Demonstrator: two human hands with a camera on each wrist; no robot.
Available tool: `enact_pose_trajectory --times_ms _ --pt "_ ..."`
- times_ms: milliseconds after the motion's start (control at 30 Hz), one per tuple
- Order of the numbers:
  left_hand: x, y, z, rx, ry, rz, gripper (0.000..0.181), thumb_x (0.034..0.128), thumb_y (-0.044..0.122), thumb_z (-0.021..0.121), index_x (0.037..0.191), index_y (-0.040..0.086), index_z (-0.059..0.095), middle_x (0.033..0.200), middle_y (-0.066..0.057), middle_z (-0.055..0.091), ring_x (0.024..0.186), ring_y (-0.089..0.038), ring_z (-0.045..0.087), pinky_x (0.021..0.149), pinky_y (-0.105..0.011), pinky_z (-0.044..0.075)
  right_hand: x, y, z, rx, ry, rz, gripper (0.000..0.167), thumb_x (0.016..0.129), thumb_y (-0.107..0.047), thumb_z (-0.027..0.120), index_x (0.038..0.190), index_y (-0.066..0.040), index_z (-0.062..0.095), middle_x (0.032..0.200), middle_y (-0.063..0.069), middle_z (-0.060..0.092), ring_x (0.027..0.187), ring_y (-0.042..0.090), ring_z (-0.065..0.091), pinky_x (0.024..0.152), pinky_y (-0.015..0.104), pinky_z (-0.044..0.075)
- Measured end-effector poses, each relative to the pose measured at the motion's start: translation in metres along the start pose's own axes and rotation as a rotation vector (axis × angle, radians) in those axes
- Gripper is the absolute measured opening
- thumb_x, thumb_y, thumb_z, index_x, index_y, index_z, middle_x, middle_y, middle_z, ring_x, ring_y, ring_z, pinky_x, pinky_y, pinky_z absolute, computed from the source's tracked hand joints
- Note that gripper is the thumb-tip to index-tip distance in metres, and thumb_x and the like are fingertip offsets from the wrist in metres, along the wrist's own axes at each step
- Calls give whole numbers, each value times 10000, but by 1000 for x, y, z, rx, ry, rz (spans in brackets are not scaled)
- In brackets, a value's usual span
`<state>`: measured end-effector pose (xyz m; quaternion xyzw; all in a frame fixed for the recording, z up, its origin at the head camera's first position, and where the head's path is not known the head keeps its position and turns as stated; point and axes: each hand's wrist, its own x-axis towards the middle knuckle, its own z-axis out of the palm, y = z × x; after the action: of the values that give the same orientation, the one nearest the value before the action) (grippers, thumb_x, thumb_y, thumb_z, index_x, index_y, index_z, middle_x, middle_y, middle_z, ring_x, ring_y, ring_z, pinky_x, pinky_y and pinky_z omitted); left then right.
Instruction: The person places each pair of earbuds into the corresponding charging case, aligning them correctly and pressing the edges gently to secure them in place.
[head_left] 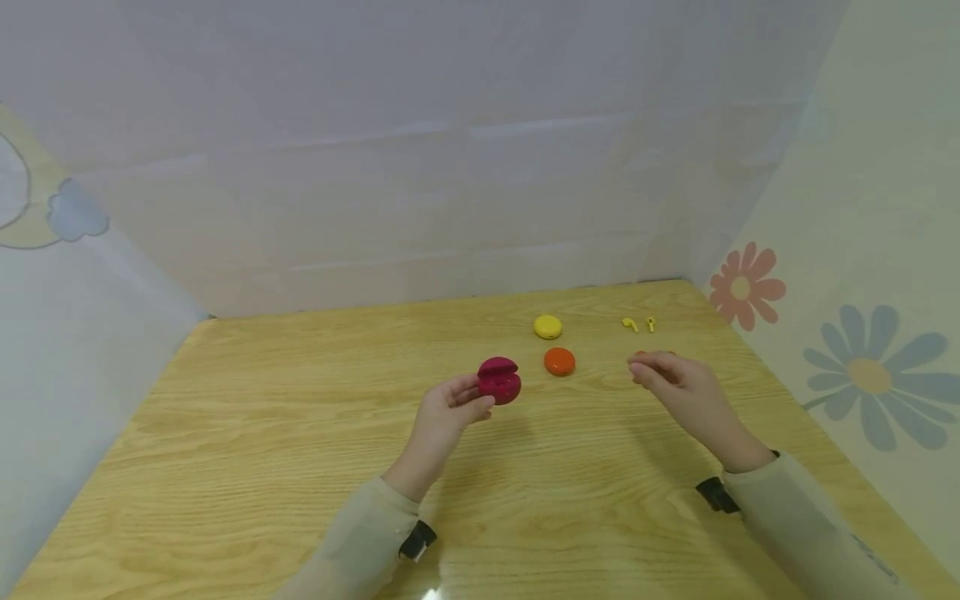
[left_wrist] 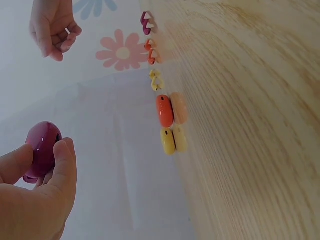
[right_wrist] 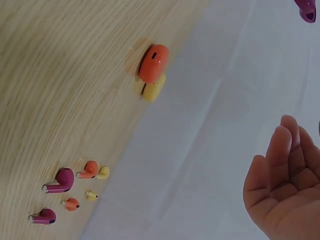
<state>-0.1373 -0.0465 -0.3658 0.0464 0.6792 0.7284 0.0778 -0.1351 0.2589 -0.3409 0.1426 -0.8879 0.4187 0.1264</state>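
Observation:
My left hand (head_left: 448, 410) holds a magenta earbud case (head_left: 501, 388) above the table, its lid raised. Thumb and fingers pinch the case at its left side. To the right, my right hand (head_left: 688, 393) hovers over the table with loosely bent fingers and nothing in them. Beyond the magenta case lie a closed orange earbud case (head_left: 559, 362) and a closed yellow earbud case (head_left: 547, 327). In the right wrist view, magenta earbuds (right_wrist: 64, 180), orange earbuds (right_wrist: 90, 168) and yellow earbuds (right_wrist: 103, 172) lie in pairs; in the head view my right hand hides the magenta pair.
The wooden table (head_left: 300, 433) reaches back to a pale covered wall (head_left: 375, 183). On the right stands a wall printed with flowers (head_left: 870, 375). The yellow pair of earbuds sits near the table's far right corner.

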Motion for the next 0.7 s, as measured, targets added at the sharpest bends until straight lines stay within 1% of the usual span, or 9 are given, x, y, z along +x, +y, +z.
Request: enact_pose_trajectory --times_ms 100,333,567,700 --pt "0 0 0 0 7 3 332 927 -28 603 1238 -132 553 1131 -211 656 935 -160 642 823 -301 552 -1 3 -3 0 -8 4 239 979 -97 583 1118 80 663 965 160 694 814 -42 589 681 165 499" --pt "0 -1 -2 6 11 8 330 928 -17 608 1233 -133 557 1125 -206 661 935 -166 647 823 -305 554 -3 11 -8 -13 -54 73 311 1002 -175 558 1168 73 643 1012 172 688 829 -42 592 694 199 513" --pt "-1 -1 -3 0 3 21 323 931 -18 604 1227 -137 557 1120 -209 661 935 -167 646 819 -303 554 -3 20 -13 -42 -63 127 318 1003 -177 558 1168 84 636 981 147 693 784 -37 591 675 203 514" --pt "-2 -1 -3 2 4 22 321 933 -17 602 1226 -139 556 1120 -212 661 934 -170 647 816 -303 555 -4 24 -17 -40 -82 170 352 1011 -219 543 1179 79 629 946 117 682 769 14 591 669 231 516"
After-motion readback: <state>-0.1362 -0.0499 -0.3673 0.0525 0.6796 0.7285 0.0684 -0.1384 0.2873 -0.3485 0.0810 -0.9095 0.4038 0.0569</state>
